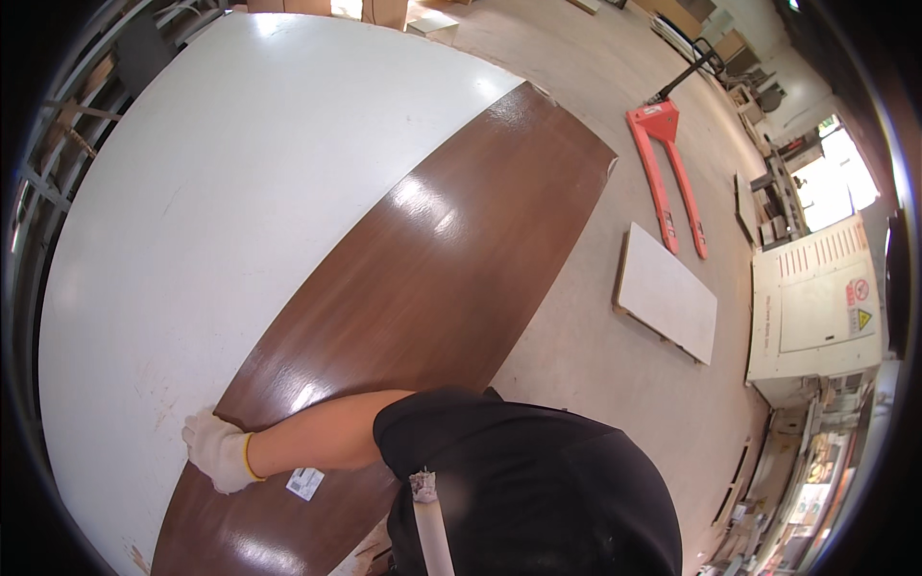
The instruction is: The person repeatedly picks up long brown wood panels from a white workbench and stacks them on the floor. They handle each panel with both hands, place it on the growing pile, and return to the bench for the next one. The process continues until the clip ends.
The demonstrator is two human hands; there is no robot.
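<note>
The board [413, 278] is streaked brown, the pallet truck [658, 122] red.

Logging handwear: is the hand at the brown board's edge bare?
No, that hand wears a whitish glove with a yellow-edged cuff.

"How does the brown panel [423, 298] look?"
"Glossy, smooth, wood-grained."
"The white board [206, 211]?"
"Smooth, with a sheen, scuffed."
"And the glove [221, 455]?"
"Matt cloth, perhaps knitted; too small to tell."
</note>
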